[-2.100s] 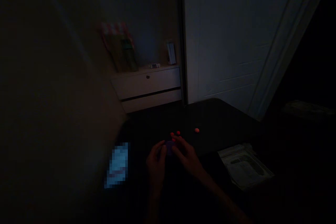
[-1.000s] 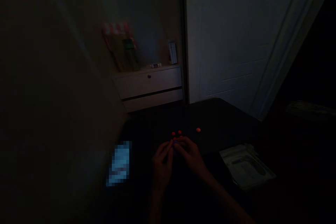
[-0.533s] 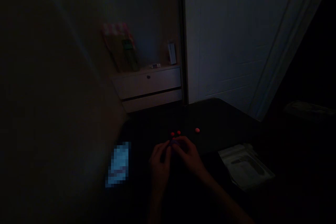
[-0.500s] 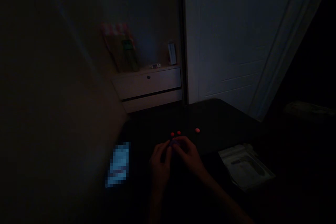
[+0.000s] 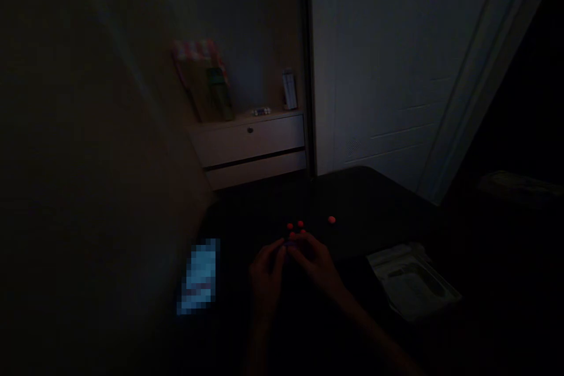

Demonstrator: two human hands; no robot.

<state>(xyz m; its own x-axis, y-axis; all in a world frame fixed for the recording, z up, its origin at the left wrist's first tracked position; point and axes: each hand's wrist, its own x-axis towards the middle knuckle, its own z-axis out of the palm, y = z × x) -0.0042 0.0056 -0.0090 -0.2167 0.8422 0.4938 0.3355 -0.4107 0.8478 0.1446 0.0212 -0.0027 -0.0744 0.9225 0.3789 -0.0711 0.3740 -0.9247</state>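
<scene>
Basically, left hand [image 5: 267, 273] and right hand [image 5: 316, 257] pinch a purple piece [image 5: 289, 244] between fingertips; red pieces [image 5: 289, 226] just beyond, 12 o'clock: a slip in this gloom could scatter them. Pink piece [image 5: 332, 220] farther, 2 o'clock.

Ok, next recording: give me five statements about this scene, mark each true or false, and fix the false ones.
1. The left hand and right hand meet at a small purple object. True.
2. Small red pieces lie just beyond the hands. True.
3. The right hand is gripping the pinkish ball. False: that ball lies untouched on the black table.
4. The pale flat packet is left of both hands. False: it is to their right.
5. The room is brightly lit. False: it is very dim.
</scene>
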